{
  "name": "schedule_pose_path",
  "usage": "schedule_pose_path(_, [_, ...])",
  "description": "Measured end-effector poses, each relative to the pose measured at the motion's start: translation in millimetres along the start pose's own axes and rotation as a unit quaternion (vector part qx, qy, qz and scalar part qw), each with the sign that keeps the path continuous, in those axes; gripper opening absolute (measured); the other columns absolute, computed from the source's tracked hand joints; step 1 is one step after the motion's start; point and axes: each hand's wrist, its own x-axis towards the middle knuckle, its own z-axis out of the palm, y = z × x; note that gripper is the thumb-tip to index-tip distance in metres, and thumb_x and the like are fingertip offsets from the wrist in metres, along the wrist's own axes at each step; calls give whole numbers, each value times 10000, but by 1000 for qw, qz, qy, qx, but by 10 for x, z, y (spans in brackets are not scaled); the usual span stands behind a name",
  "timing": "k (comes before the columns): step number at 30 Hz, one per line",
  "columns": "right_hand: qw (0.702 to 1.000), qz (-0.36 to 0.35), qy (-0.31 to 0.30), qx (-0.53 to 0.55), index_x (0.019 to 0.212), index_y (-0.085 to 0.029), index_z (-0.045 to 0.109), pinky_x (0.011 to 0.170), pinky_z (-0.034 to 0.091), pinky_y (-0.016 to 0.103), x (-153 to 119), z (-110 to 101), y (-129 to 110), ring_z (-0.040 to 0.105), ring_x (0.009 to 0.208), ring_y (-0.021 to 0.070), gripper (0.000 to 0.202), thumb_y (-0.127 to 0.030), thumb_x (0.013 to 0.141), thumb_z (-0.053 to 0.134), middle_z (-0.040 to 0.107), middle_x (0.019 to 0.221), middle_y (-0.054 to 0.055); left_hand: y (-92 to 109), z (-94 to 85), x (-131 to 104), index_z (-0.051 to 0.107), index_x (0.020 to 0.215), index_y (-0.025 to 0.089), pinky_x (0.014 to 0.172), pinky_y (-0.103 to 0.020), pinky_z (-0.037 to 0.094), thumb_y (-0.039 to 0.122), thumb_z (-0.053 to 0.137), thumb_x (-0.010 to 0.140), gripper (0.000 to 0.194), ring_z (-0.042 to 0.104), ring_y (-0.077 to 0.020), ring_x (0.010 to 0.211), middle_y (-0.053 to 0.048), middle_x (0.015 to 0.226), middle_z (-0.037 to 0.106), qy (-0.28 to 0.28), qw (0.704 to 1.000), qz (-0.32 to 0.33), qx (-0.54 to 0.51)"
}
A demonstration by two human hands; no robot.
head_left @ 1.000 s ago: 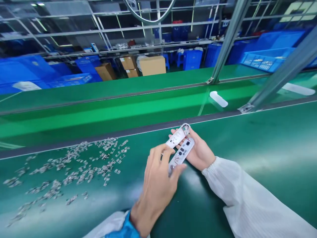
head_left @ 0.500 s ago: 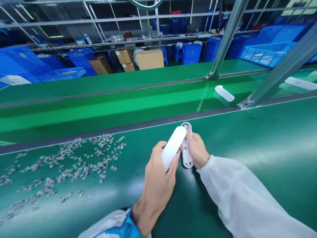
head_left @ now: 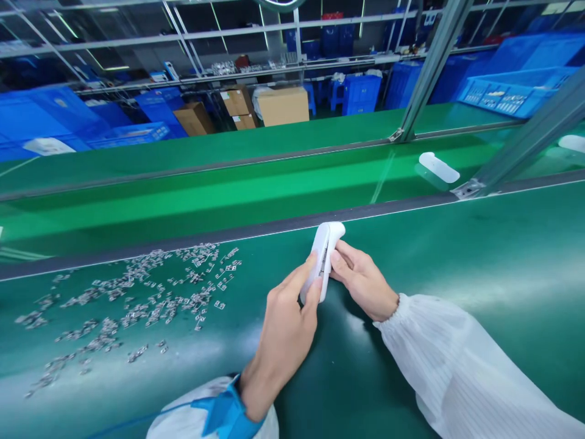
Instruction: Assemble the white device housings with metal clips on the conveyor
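Note:
Between my hands are two long, rounded white plastic housing halves, face to face with a narrow dark gap along one side. My left hand (head_left: 287, 320) has its thumb and fingers closed around the left housing half (head_left: 321, 236). On the other side, my right hand (head_left: 365, 281) pinches the right housing half (head_left: 337, 230) with thumb and fingertips. The inside of the halves shows only as a thin strip. To the left, many small metal pieces (head_left: 158, 305) lie scattered over the green work surface (head_left: 457, 262).
Beyond the dark ledge (head_left: 256, 235), a white plastic piece (head_left: 439, 167) lies on a bright green belt (head_left: 205, 198). Metal posts (head_left: 432, 76) rise at the right. Farther back stand a blue basket (head_left: 516, 91), a cardboard box (head_left: 284, 107) and blue bins (head_left: 361, 92).
The two housing halves, angled apart before with the right one's inside showing, now lie against each other nearly parallel. My left hand has turned its half over towards the right one.

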Motion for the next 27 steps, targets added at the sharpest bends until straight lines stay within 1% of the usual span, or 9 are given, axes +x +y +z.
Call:
schedule_pose_path(2, [1000, -10, -10, -4, 1209, -197, 620, 949, 501, 373, 14, -29, -13, 632, 1059, 213, 345, -382, 918, 597, 662, 1179, 88, 18, -22, 5, 472, 1428, 280, 1112, -323, 433, 283, 508, 960, 469, 524, -191, 1309, 3, 1439, 539, -41, 992, -43, -112])
schedule_pose_path(5, [1000, -14, -16, -1, 1242, -182, 607, 973, 490, 386, 28, -58, -24, 628, 1083, 221, 371, -372, 923, 593, 649, 1223, 109, 49, -27, 6, 463, 1431, 302, 1122, -327, 423, 282, 530, 950, 486, 507, -193, 1323, 17, 1446, 530, -52, 972, -74, -217])
schedule_pose_path(9, [999, -26, -20, -5, 1267, -203, 591, 994, 485, 393, 26, -55, 4, 630, 1099, 219, 380, -379, 931, 580, 645, 1246, 98, 51, 12, -20, 519, 1390, 323, 1126, -331, 418, 281, 601, 910, 489, 524, -203, 1309, 26, 1417, 560, -27, 971, -95, -219])
schedule_pose_path(13, [992, -75, 48, -89, 1177, -186, 640, 872, 547, 356, 3, 6, 51, 665, 985, 216, 356, -399, 892, 631, 692, 1124, 94, 18, 33, 4, 584, 1340, 276, 1122, -353, 410, 281, 672, 861, 487, 532, -242, 1300, -19, 1390, 588, 2, 967, -114, -228])
schedule_pose_path(17, [973, -61, 137, -178, 1160, -163, 665, 645, 579, 327, -27, 23, 18, 682, 815, 216, 447, -443, 814, 708, 714, 991, 104, 53, -46, 113, 601, 1294, 152, 863, -352, 562, 338, 601, 914, 424, 707, -250, 977, -130, 1183, 704, -67, 890, -198, -406])
schedule_pose_path(19, [967, -57, 153, -197, 1114, -145, 684, 647, 577, 331, -33, 3, -16, 681, 744, 201, 444, -443, 788, 736, 721, 915, 95, 88, -91, 156, 623, 1215, 99, 758, -333, 570, 345, 531, 950, 374, 716, -217, 812, -164, 1080, 723, -87, 849, -237, -465])
schedule_pose_path(21, [966, -61, 153, -199, 1081, -144, 695, 686, 576, 337, -31, -13, -39, 682, 726, 191, 419, -431, 780, 748, 724, 884, 83, 107, -115, 174, 626, 1162, 76, 729, -321, 558, 340, 503, 960, 353, 697, -194, 752, -169, 1012, 723, -89, 835, -248, -483])
schedule_pose_path(24, [978, -64, 130, -151, 1110, -172, 691, 788, 566, 359, -17, -2, -41, 693, 818, 203, 395, -434, 815, 717, 731, 937, 78, 80, -106, 163, 567, 1254, 125, 759, -321, 531, 360, 549, 936, 395, 677, -191, 814, -135, 1041, 703, -75, 870, -213, -438])
schedule_pose_path(27, [996, -37, 79, -9, 1157, -193, 676, 985, 488, 405, -3, 35, -38, 655, 1063, 230, 406, -500, 926, 544, 713, 1125, 95, 5, -72, 126, 522, 1303, 211, 795, -323, 487, 324, 705, 827, 522, 633, -205, 926, -83, 1139, 662, -3, 965, -134, -228])
